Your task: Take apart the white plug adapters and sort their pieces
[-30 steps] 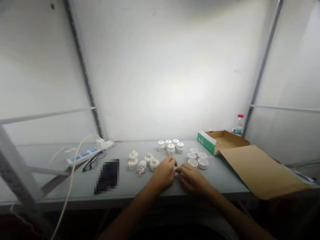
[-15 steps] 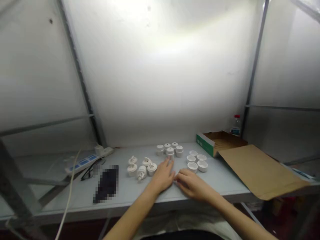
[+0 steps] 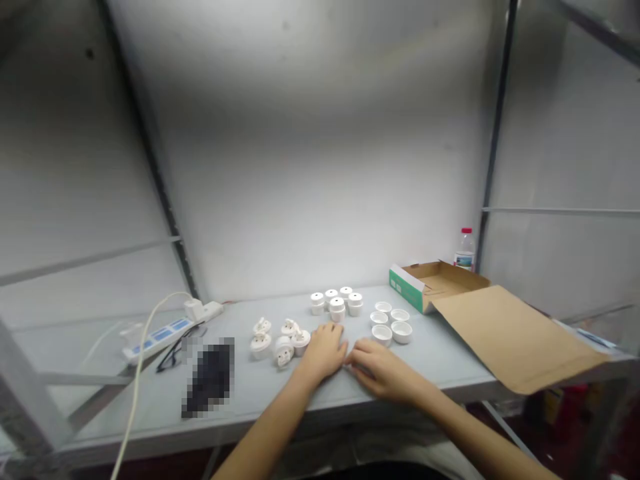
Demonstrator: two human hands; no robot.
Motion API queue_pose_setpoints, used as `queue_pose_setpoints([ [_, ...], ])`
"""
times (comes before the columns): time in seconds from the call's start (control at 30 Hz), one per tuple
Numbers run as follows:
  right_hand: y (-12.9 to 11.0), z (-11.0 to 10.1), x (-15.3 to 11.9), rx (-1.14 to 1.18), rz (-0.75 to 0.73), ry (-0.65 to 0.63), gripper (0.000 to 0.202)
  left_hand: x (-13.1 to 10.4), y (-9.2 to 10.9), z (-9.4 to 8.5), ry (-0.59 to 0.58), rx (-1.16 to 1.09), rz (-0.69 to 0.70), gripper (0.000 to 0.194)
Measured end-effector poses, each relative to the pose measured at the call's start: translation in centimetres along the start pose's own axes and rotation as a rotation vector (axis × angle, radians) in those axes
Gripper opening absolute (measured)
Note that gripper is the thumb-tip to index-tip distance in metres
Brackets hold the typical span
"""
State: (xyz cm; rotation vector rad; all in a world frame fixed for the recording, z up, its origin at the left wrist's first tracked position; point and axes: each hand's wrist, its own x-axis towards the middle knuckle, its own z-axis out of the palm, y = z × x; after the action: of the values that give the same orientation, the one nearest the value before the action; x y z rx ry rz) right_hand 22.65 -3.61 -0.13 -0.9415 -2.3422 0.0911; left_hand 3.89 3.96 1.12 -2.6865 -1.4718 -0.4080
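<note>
My left hand [image 3: 324, 352] rests on the table, fingers pointing forward and slightly bent, thumb to the right. Nothing shows in it. My right hand [image 3: 375, 368] lies beside it, its fingers loosely curved with a gap above the thumb; I see no object there. Its fingertips come close to the left thumb. Just beyond the left fingers stands a white capped piece [image 3: 337, 309], in a cluster of several alike. White plug-like pieces with prongs [image 3: 284, 351] lie left of my left hand. Shallow white round cups [image 3: 382, 335] sit beyond my right hand.
At the right lies an open cardboard box [image 3: 411, 291], its brown flap [image 3: 520, 340] reaching over the table edge. A bottle [image 3: 465, 250] stands behind it. A power strip [image 3: 163, 338], white cable [image 3: 137, 373], black glasses [image 3: 173, 353] and a pixelated dark patch [image 3: 210, 377] are at left.
My left fingers have drawn back slightly from the nearest white capped piece and bent more. The right hand has barely moved. The whole view has shifted a little.
</note>
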Motion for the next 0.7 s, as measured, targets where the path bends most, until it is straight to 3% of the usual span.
queue_pose_setpoints([
  [0.23,0.2,0.0,-0.1,0.012,-0.004,0.008,0.013,0.8,-0.3,0.2,0.034,-0.009,-0.183,0.028],
  [0.33,0.3,0.1,-0.1,0.019,-0.009,0.01,0.014,2.0,-0.1,0.0,0.1,0.0,-0.273,0.036],
  [0.43,0.4,0.1,-0.1,0.014,-0.013,0.002,0.014,4.1,0.1,-0.3,0.183,-0.015,-0.304,0.057],
  [0.5,0.3,0.0,-0.1,0.013,-0.014,-0.002,0.015,5.9,0.2,-0.5,0.247,-0.071,-0.319,0.058],
  [0.7,0.4,0.0,0.0,0.013,-0.018,-0.004,0.015,10.9,0.1,-0.2,0.192,-0.099,-0.332,0.066],
])
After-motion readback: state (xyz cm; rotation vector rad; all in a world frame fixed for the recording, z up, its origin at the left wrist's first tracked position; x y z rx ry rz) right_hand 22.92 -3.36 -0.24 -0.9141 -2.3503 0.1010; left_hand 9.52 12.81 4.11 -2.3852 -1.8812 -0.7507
